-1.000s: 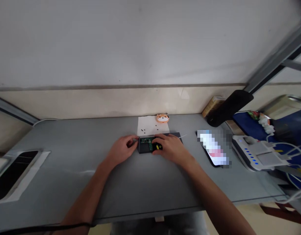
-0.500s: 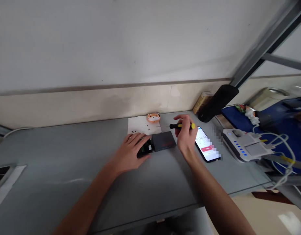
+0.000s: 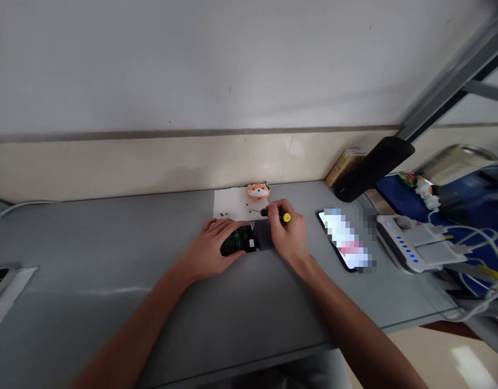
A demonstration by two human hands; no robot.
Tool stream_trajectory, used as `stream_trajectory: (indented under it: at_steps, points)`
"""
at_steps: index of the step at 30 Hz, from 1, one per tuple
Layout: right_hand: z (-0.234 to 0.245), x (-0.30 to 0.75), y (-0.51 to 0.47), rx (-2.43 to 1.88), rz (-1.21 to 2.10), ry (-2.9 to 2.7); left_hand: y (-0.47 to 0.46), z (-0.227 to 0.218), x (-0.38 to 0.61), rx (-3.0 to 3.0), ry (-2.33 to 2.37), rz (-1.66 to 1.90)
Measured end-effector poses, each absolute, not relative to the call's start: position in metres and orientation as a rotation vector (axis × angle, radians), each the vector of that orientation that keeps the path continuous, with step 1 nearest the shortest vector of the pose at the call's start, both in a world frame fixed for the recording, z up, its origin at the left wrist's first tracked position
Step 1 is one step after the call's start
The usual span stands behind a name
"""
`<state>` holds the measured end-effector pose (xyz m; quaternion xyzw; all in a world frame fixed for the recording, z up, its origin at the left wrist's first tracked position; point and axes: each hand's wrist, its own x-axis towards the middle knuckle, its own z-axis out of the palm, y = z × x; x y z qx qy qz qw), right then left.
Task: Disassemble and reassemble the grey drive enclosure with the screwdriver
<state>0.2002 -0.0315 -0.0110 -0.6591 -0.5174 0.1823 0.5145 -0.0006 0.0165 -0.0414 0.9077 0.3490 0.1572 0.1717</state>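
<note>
My left hand [image 3: 206, 248] curls around a black piece with a green circuit board [image 3: 237, 240], lying on the desk. Butted against its right end is a flat dark grey box [image 3: 263, 235], partly covered by my right hand [image 3: 290, 232]. That hand grips a screwdriver [image 3: 266, 212] with a black and yellow handle. Its thin shaft points left, the tip over a white paper sheet [image 3: 228, 199] near a small dark screw [image 3: 247, 205]. Several such tiny screws lie on the paper. An orange animal-face case [image 3: 258, 191] rests on the paper's far right corner.
A lit phone [image 3: 342, 237] lies on the desk to the right, beside a white power strip [image 3: 403, 246] with plugs and cables. A black cylinder [image 3: 372, 168] leans by a small carton [image 3: 345, 166] near the wall. At far left is a dark-screened object with a pale edge [image 3: 14, 294].
My right hand has moved left with the screwdriver, bringing its tip closer to the screws on the paper and covering part of the grey box. The view has shifted slightly.
</note>
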Motion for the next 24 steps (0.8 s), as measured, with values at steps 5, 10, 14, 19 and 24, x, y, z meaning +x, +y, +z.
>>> stream_trajectory:
  at_steps: [5,10,14,19,24]
  points:
    - [-0.018,0.197,-0.028,-1.457,0.615,-1.106,0.015,-0.04,0.0,2.555,0.966,0.478]
    - [-0.019,0.199,-0.023,-1.433,0.783,-0.943,0.013,-0.041,0.0,2.564,0.961,0.494]
    - [-0.011,0.209,-0.019,-1.433,0.852,-0.847,0.012,-0.041,-0.001,2.568,0.96,0.51]
    - [-0.003,0.22,-0.018,-1.421,0.8,-0.771,0.012,-0.041,-0.001,2.572,0.957,0.513]
    - [0.0,0.225,-0.026,-1.398,0.481,-0.846,0.013,-0.042,-0.001,2.619,0.945,0.527]
